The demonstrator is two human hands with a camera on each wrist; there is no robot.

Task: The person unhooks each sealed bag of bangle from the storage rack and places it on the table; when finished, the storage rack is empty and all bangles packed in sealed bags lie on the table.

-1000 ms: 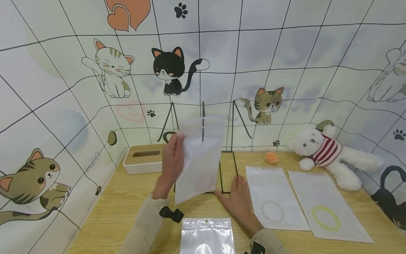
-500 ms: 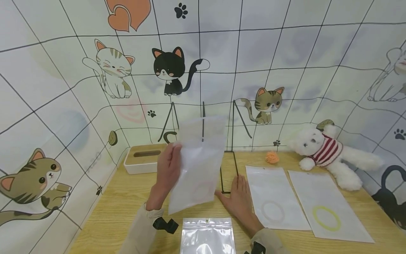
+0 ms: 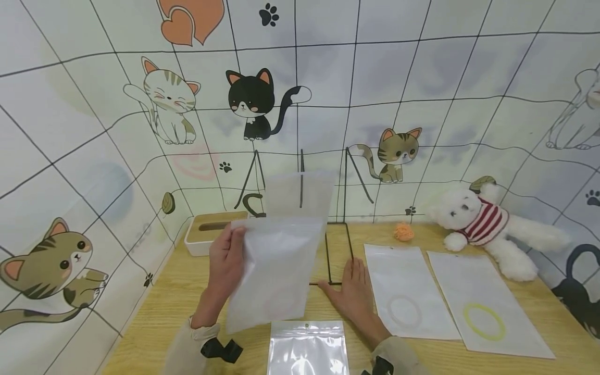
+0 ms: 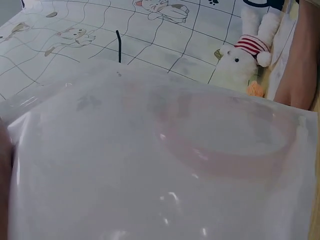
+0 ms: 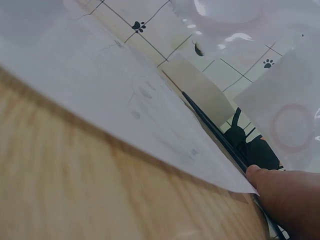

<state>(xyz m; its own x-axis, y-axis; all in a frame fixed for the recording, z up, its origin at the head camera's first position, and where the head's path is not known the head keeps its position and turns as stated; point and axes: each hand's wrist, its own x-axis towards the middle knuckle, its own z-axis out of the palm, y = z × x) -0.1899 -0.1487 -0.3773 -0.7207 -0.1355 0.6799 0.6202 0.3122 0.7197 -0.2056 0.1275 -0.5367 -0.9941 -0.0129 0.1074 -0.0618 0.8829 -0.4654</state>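
Currently, the left hand [image 3: 227, 263] is gripping a frosted bag [image 3: 276, 276] by its edge in front of the black rack [image 3: 328, 260], where another bag [image 3: 287, 195] is hanging; the right hand [image 3: 354, 294], fingers straight, is resting against the rack's base.

At the bottom of the frame, beige left sleeve [image 3: 183, 351] and right sleeve [image 3: 400, 357], each with blocky black wristband [image 3: 221, 350].

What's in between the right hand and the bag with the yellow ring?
Another flat white bag, with a pale ring, lies between the right hand and the bag with the yellow ring. The head view shows it.
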